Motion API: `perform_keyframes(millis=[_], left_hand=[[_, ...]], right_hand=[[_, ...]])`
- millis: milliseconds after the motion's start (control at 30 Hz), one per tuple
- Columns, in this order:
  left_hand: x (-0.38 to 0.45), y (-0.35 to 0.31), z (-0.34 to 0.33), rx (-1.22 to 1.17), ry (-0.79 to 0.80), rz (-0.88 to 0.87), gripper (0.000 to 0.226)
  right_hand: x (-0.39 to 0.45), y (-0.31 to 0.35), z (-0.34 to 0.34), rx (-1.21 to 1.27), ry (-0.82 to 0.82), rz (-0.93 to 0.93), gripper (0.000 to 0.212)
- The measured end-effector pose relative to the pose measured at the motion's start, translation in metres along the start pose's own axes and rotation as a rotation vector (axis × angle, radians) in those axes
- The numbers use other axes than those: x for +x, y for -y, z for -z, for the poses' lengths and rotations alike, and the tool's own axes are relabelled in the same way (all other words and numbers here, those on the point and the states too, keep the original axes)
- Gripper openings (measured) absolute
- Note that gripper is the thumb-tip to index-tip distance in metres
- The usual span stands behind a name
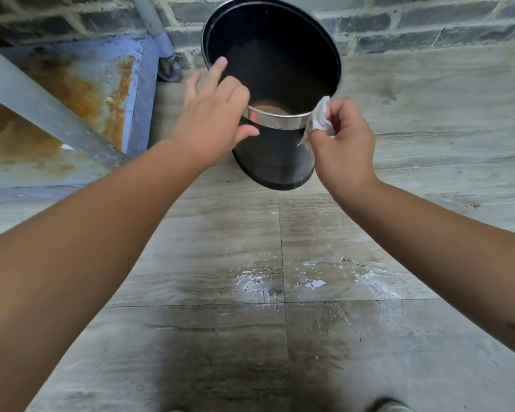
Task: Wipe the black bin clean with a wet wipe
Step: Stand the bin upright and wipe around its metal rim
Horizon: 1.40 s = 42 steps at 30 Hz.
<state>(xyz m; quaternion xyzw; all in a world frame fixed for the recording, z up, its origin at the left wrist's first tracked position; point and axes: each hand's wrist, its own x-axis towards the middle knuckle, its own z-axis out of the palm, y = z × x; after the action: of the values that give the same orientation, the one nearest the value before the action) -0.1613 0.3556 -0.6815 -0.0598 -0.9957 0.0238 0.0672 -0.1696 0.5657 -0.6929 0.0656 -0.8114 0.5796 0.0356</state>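
The black bin (275,160) stands on the tiled floor at the upper middle, round, with a shiny silver band around its rim. Its dark inside (274,60) faces the camera. My left hand (214,114) grips the rim on the near left, fingers curled inside and thumb on the outer wall. My right hand (342,147) is closed around a crumpled white wet wipe (317,118). The wipe presses against the silver band on the bin's right side.
A rusty, blue-painted metal frame (81,99) with a grey leg (42,105) stands at the left, a grey pole (152,22) behind it. A grey brick wall (414,25) runs behind the bin. Wet patches (280,283) lie on the floor tiles in front.
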Motion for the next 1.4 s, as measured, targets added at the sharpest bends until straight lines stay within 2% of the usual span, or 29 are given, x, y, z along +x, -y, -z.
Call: perform_keyframes(millis=[67,200,367,467,500,567,633,733,833,1033,1200,1333,1400], left_hand=[[0.002,-0.002,0.003,0.023,-0.033,-0.010,0.043],[0.005,-0.017,0.006,0.013,-0.060,0.003,0.038],[0.013,-0.080,0.005,0.039,-0.071,0.148,0.022],[0.017,-0.115,0.004,-0.057,-0.059,0.127,0.010],[0.019,-0.118,0.005,-0.132,-0.027,0.075,0.013],[0.020,-0.100,0.010,-0.271,0.046,-0.061,0.044],[0.016,-0.060,0.015,-0.167,0.046,-0.172,0.077],[0.006,0.000,0.013,-0.041,0.080,-0.117,0.096],[0.001,0.004,0.005,-0.026,0.094,-0.094,0.093],[0.010,-0.023,0.005,0.010,0.048,-0.102,0.053],[0.014,-0.070,0.014,-0.063,0.133,-0.014,0.068],[0.016,-0.124,0.023,-0.231,0.259,0.105,0.077],[0.019,-0.132,0.027,-0.376,0.290,0.078,0.081]], right_hand=[[-0.001,0.001,-0.001,0.000,-0.002,-0.020,0.020],[-0.001,0.002,0.000,0.003,-0.017,-0.048,0.019],[-0.001,-0.001,0.006,-0.049,0.001,-0.020,0.026],[0.000,-0.002,0.009,-0.070,-0.034,-0.012,0.023],[0.001,-0.004,0.013,-0.075,-0.043,-0.011,0.020],[0.003,-0.009,0.021,-0.074,-0.043,-0.009,0.013],[0.005,-0.012,0.027,-0.041,-0.071,-0.030,0.017],[0.009,-0.013,0.028,-0.021,-0.104,-0.057,0.027],[0.010,-0.015,0.024,-0.043,-0.117,-0.052,0.025],[0.010,-0.010,0.014,-0.004,-0.085,-0.058,0.023],[0.004,-0.009,0.011,-0.052,-0.066,0.019,0.017],[0.002,-0.018,0.030,-0.096,-0.092,0.013,0.016],[0.003,-0.019,0.039,-0.115,-0.088,0.022,0.017]])
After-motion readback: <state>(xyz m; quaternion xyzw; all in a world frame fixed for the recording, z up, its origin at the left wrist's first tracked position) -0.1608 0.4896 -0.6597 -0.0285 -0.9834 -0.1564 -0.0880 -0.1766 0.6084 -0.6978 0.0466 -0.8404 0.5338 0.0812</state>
